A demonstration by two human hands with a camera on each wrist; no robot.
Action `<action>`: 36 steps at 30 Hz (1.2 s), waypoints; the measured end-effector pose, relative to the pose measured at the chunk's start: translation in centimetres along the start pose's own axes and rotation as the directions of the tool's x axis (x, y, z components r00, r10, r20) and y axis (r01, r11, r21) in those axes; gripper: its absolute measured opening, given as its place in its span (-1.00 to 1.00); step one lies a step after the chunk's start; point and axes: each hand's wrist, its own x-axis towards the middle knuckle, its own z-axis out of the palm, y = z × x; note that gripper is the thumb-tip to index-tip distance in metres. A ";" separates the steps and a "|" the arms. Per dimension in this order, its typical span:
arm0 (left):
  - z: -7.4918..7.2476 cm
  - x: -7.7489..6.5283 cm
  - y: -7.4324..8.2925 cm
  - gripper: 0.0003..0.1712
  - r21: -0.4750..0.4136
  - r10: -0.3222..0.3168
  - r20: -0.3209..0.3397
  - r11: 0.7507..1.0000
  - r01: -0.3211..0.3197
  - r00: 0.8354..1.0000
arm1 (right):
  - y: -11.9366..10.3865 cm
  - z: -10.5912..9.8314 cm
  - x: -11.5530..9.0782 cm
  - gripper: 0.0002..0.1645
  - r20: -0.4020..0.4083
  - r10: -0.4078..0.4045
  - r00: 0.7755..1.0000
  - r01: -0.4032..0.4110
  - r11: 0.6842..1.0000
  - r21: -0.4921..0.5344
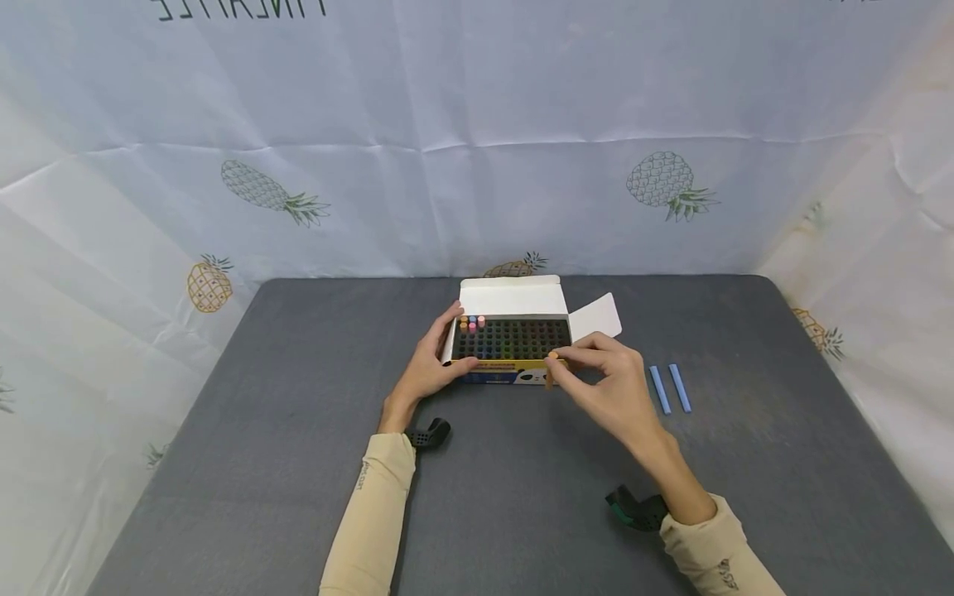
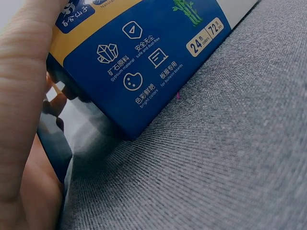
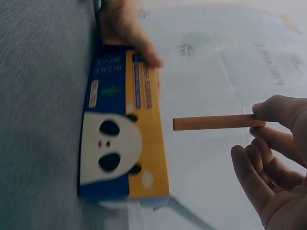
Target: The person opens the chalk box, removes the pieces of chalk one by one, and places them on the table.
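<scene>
Orange chalk stick (image 3: 216, 122): upright, by the near right corner of the box (image 1: 488, 377). Right hand (image 1: 614, 389) has it, thumb and fingertip pinching the upper end, the rest of its length hanging free, bottom end bare and pointing down toward the table (image 1: 522, 497).

From that pinch, the dark grid (image 1: 514, 343) inside the box lies away and to the left; stick is in front of the grid, not over it. Long axis looks about square to the box's open top. Whether the bottom end sits touching the box's near wall or apart, can't settle from where the views fall.

Left hand (image 1: 428, 364) clasps the box's left end, thumb along the near edge, fingers round toward the back corner. Close by it, a few chalk ends (image 1: 472, 328), orange, blue and pink, in the box's far left corner, diagonally across from the pinched stick.

Right of the box, on the person's side of its open flap (image 1: 596, 316): two blue chalk sticks (image 1: 659, 390), flat, nearly parallel, near the right hand.

My judgement: any move over the grid hinges on that low end clearing the box's near wall.
</scene>
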 end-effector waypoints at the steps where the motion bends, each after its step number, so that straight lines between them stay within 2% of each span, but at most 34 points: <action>1: 0.0 0.0 0.0 0.02 0.002 -0.002 -0.001 1.000 0.002 1.000 | 0.3 -0.2 -0.2 -0.89 0.002 0.009 1.000 -0.009 1.000 -0.001; 18: 0.0 -0.2 -0.1 -0.01 -0.008 -0.003 0.007 1.000 0.003 1.000 | 5.3 -5.5 -3.1 -0.86 -0.100 0.034 0.994 -0.052 0.982 -0.183; 21: 0.1 -0.2 0.5 0.01 -0.005 -0.022 0.001 1.000 0.022 1.000 | 6.2 -6.3 -3.6 -0.86 -0.117 0.034 0.993 -0.057 0.979 -0.195; 28: 0.0 -0.4 3.6 -0.01 -0.016 -0.036 0.020 0.999 0.037 0.999 | 7.9 -8.1 -4.4 -0.85 -0.142 0.059 0.988 -0.091 0.969 -0.229; 33: -0.1 -0.5 4.0 -0.02 -0.013 -0.040 0.016 0.999 0.041 0.999 | 8.9 -9.6 -4.7 -0.87 -0.152 0.063 0.986 -0.107 0.947 -0.302; 36: -0.2 -0.4 3.9 -0.02 -0.019 -0.040 0.013 0.999 0.040 0.999 | 9.5 -10.5 -4.8 -0.91 -0.151 0.101 0.983 -0.148 0.926 -0.346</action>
